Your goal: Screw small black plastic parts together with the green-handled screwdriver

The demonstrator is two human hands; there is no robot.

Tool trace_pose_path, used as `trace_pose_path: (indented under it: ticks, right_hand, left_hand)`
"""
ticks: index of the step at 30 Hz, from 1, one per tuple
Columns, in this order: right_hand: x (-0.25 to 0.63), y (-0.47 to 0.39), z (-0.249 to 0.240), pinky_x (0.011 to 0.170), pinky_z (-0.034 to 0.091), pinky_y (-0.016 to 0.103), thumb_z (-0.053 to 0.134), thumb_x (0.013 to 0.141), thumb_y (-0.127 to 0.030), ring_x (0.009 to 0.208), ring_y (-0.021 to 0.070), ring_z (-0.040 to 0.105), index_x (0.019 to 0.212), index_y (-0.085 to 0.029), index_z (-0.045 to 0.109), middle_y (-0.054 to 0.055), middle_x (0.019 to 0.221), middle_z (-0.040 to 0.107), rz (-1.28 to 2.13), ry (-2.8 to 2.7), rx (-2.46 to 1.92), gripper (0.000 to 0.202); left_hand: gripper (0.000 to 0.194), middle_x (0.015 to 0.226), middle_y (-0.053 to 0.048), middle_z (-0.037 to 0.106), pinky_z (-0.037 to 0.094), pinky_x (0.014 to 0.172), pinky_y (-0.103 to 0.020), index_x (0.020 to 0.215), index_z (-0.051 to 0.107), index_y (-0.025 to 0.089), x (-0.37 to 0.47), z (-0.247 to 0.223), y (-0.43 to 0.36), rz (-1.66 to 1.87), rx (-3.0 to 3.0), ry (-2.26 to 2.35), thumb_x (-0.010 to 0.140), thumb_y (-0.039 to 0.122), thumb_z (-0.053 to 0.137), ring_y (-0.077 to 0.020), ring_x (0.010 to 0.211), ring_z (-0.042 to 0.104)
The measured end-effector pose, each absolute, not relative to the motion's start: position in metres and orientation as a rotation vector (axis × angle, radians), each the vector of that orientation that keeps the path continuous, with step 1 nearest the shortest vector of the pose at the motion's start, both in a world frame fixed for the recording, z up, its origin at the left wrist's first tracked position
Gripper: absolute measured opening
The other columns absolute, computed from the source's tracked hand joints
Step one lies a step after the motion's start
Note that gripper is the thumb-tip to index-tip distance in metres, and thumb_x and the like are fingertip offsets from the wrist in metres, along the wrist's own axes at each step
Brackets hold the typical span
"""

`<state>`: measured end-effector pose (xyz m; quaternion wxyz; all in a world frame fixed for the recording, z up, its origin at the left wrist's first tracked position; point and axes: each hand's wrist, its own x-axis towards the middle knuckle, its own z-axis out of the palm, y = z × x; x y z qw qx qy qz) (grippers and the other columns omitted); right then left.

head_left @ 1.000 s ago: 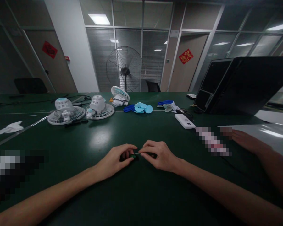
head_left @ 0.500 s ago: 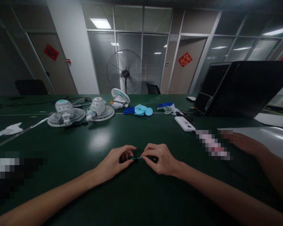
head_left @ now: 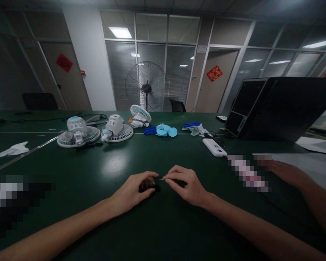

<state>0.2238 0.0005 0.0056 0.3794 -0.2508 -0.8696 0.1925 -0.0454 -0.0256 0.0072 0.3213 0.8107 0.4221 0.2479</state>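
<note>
My left hand [head_left: 134, 188] rests low over the dark green table, its fingers curled round a small black-and-green object [head_left: 152, 185] whose kind is too dark to make out. Thumb and index fingertip of that hand are apart. Facing it, my right hand [head_left: 188, 185] pinches a thin metal rod [head_left: 161, 178] whose tip points left, toward the left hand. A narrow gap separates the rod from the dark object. Shadow under the right palm hides the rod's other end.
Three white fans [head_left: 78, 135] lie across the table, with light blue discs [head_left: 165, 130] and blue-white gloves [head_left: 194, 127] beyond my hands. A white power bank [head_left: 214, 147] with a cable sits at right, near another person's hand [head_left: 288, 172] and a black computer case [head_left: 285, 108].
The metal rod, earlier reaching into the dark object in my left hand, is now apart from it. My left thumb and index finger have spread. The view has tilted up slightly.
</note>
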Motion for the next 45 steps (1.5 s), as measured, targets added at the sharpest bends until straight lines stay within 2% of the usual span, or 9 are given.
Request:
trace_pose_path:
  ticks: [7, 12, 16, 26, 29, 31, 34, 40, 45]
  right_hand:
    - [0.226, 0.001, 0.007, 0.074, 0.057, 0.029, 0.063, 0.103, -0.024, 0.088, 0.0181, 0.070, 0.116, -0.021, 0.078, 0.007, 0.103, 0.072, 0.490, -2.220, -0.655, 0.020]
    - [0.227, 0.001, 0.006, 0.075, 0.057, 0.029, 0.064, 0.102, -0.022, 0.087, 0.0180, 0.070, 0.116, -0.022, 0.078, 0.006, 0.103, 0.073, 0.462, -2.238, -0.676, 0.019]
    - [0.227, 0.002, 0.005, 0.075, 0.057, 0.029, 0.064, 0.103, -0.023, 0.088, 0.0178, 0.071, 0.115, -0.021, 0.078, 0.007, 0.105, 0.073, 0.454, -2.244, -0.677, 0.019]
    - [0.229, 0.003, 0.003, 0.074, 0.060, 0.028, 0.063, 0.104, -0.024, 0.089, 0.0170, 0.070, 0.116, -0.020, 0.077, 0.007, 0.108, 0.072, 0.538, -2.236, -0.666, 0.018]
    - [0.229, 0.002, 0.005, 0.074, 0.060, 0.028, 0.063, 0.104, -0.024, 0.088, 0.0170, 0.070, 0.116, -0.020, 0.077, 0.007, 0.107, 0.073, 0.525, -2.234, -0.674, 0.019]
    - [0.228, 0.002, 0.005, 0.074, 0.059, 0.028, 0.063, 0.104, -0.024, 0.088, 0.0172, 0.070, 0.116, -0.020, 0.077, 0.007, 0.107, 0.073, 0.502, -2.238, -0.673, 0.019]
    - [0.228, 0.002, 0.005, 0.077, 0.059, 0.030, 0.063, 0.104, -0.024, 0.088, 0.0176, 0.070, 0.115, -0.020, 0.078, 0.007, 0.106, 0.073, 0.461, -2.236, -0.673, 0.019]
    - [0.228, 0.003, 0.001, 0.080, 0.059, 0.031, 0.064, 0.104, -0.024, 0.090, 0.0177, 0.070, 0.115, -0.021, 0.078, 0.007, 0.107, 0.073, 0.466, -2.241, -0.677, 0.018]
    - [0.229, 0.004, 0.001, 0.079, 0.060, 0.030, 0.064, 0.103, -0.024, 0.088, 0.0178, 0.071, 0.114, -0.020, 0.078, 0.007, 0.105, 0.074, 0.432, -2.244, -0.666, 0.018]
  left_hand:
    - [0.024, 0.117, -0.005, 0.070, 0.052, 0.080, -0.031, 0.122, 0.072, 0.026, -0.047, 0.014, -0.026, 0.617, 2.223, 1.055, 0.101, 0.028, 0.061, -0.0190, 0.094, 0.065]
    - [0.025, 0.118, -0.005, 0.069, 0.053, 0.082, -0.031, 0.125, 0.070, 0.027, -0.052, 0.012, -0.021, 0.599, 2.277, 1.056, 0.103, 0.030, 0.059, -0.0192, 0.096, 0.066]
    - [0.029, 0.125, -0.007, 0.067, 0.052, 0.096, -0.036, 0.131, 0.066, 0.028, -0.077, 0.007, -0.002, 0.607, 2.473, 1.072, 0.105, 0.029, 0.053, -0.0227, 0.111, 0.064]
    - [0.038, 0.131, -0.016, 0.065, 0.047, 0.104, -0.050, 0.127, 0.066, 0.018, -0.178, -0.004, 0.065, 0.816, 2.380, 1.935, 0.099, 0.040, 0.055, -0.0358, 0.121, 0.059]
    - [0.036, 0.138, -0.013, 0.061, 0.041, 0.112, -0.050, 0.131, 0.066, 0.022, -0.156, 0.012, 0.045, 0.888, 2.478, 1.678, 0.102, 0.039, 0.052, -0.0334, 0.129, 0.054]
    - [0.035, 0.134, -0.008, 0.064, 0.047, 0.106, -0.042, 0.135, 0.066, 0.029, -0.129, 0.026, 0.024, 0.629, 2.467, 1.270, 0.106, 0.041, 0.050, -0.0274, 0.122, 0.059]
    - [0.038, 0.130, -0.006, 0.066, 0.050, 0.099, -0.036, 0.134, 0.069, 0.033, -0.095, 0.041, 0.002, 0.294, 2.375, 0.881, 0.099, 0.047, 0.066, -0.0253, 0.118, 0.062]
    - [0.024, 0.118, -0.007, 0.067, 0.052, 0.094, -0.033, 0.108, 0.080, 0.026, -0.087, 0.042, -0.001, 0.325, 2.344, 0.806, 0.104, 0.040, 0.061, -0.0222, 0.108, 0.066]
    - [0.018, 0.116, -0.007, 0.068, 0.051, 0.093, -0.033, 0.106, 0.074, 0.023, -0.087, 0.043, -0.006, 0.347, 2.393, 0.868, 0.102, 0.036, 0.061, -0.0216, 0.106, 0.066]
